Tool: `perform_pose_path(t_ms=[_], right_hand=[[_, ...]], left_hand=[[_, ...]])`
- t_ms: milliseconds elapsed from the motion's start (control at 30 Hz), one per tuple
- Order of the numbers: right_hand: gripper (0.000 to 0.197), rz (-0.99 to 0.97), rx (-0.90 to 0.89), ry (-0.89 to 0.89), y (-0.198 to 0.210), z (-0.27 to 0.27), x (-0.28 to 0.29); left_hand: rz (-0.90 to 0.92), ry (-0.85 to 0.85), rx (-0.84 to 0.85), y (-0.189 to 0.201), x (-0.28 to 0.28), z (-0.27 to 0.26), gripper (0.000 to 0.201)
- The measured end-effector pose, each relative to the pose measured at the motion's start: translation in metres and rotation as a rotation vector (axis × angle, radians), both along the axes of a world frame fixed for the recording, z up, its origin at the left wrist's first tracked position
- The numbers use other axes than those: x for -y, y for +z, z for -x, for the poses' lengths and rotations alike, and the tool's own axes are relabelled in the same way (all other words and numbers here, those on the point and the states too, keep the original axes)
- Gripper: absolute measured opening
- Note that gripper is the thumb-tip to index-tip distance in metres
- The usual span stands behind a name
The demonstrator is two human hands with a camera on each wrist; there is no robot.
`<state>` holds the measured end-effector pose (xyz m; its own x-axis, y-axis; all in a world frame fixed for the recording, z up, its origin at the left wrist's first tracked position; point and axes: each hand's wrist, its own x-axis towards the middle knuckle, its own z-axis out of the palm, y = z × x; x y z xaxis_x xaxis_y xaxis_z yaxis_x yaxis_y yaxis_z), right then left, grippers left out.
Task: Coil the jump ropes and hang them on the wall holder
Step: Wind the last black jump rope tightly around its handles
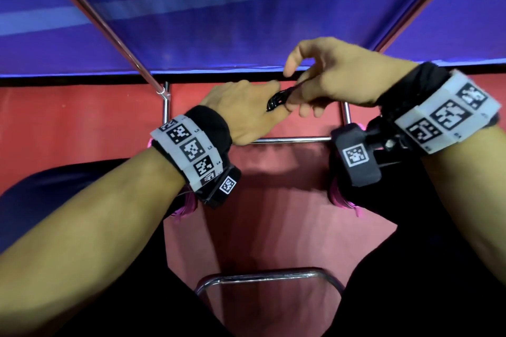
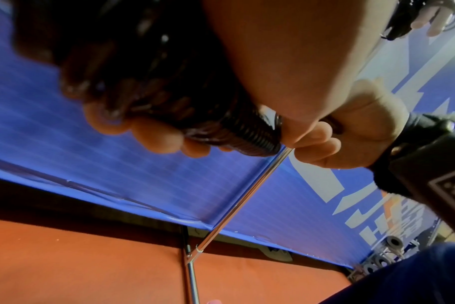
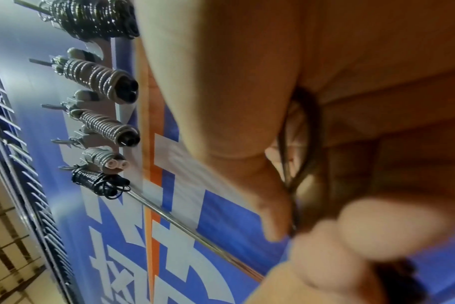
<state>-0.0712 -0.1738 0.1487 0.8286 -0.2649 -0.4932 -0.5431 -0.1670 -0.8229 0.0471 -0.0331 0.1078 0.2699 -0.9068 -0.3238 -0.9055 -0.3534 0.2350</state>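
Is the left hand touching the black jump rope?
Touching. The left wrist view shows the left hand with its fingers curled round the coiled black jump rope, skin pressed right against the coils.

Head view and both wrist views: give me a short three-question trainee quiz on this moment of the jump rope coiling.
1. True or false: the left hand grips a black coiled jump rope.
2. What is the right hand doing? A) pinching a strand of that rope; B) resting flat on a rail; C) hanging idle.
3. Fill in: in the right wrist view, on the grey wall holder, the bundle nearest the chrome rod is ____ in colour.
Key: 1 true; 2 A; 3 black.
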Motion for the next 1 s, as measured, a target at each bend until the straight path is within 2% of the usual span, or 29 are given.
perform_pose_path(t_ms=[67, 133, 233, 300, 400, 500, 600, 733, 900, 1000], right_hand=[[0.019, -0.028, 0.109, -0.019, -0.002, 0.002, 0.005], [0.017, 0.045, 0.205, -0.084, -0.007, 0.001, 0.009], [0.021, 0.085, 0.341, -0.215, -0.016, 0.000, 0.007], [0.024, 0.036, 0.400, -0.308, -0.022, -0.002, 0.007], [0.032, 0.034, 0.369, -0.303, -0.027, -0.006, 0.002], [0.044, 0.038, 0.281, -0.276, -0.031, -0.009, -0.002], [0.037, -0.020, 0.361, -0.374, -0.029, -0.009, -0.001], [0.022, 0.078, 0.550, -0.450, -0.029, -0.007, -0.005], [0.014, 0.091, 0.579, -0.421, -0.029, -0.006, -0.011], [0.008, 0.204, 0.600, -0.303, -0.033, -0.006, -0.015]], left_hand=[[0.047, -0.002, -0.086, 0.000, -0.001, -0.001, 0.040], [0.122, -0.011, -0.206, 0.003, -0.002, -0.001, 0.037], [0.247, -0.005, -0.436, 0.008, -0.004, 0.001, 0.046], [0.343, 0.060, -0.606, 0.012, -0.005, 0.001, 0.061], [0.494, 0.222, -0.907, 0.014, -0.002, -0.004, 0.072], [0.567, 0.372, -1.107, 0.017, 0.001, -0.010, 0.062], [0.566, 0.440, -1.144, 0.021, 0.001, -0.014, 0.050], [0.590, 0.454, -1.082, 0.025, -0.001, -0.026, 0.025], [0.522, 0.448, -1.004, 0.024, -0.001, -0.032, 0.030], [0.515, 0.482, -0.960, 0.023, 0.001, -0.032, 0.030]])
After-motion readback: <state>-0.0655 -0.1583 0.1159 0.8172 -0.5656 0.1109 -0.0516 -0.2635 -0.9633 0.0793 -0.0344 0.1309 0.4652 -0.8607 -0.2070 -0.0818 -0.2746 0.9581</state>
